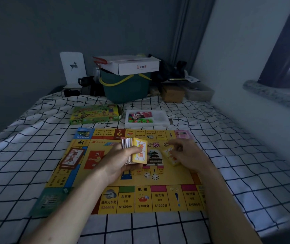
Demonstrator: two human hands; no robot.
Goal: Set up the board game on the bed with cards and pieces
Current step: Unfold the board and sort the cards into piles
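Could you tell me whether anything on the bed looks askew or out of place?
Slightly. The brown-framed card pile on the yellow paper game board sits tilted to the board's edges rather than squared with them. The green cardboard game box lies with its end flap open. Otherwise nothing looks spilled or damaged.

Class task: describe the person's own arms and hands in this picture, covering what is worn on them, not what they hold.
Both forearms are bare from the bottom edge of the picture onward. No sleeve, watch, bracelet or glove shows on the left hand or the right hand, and no ring is visible in this dim light.
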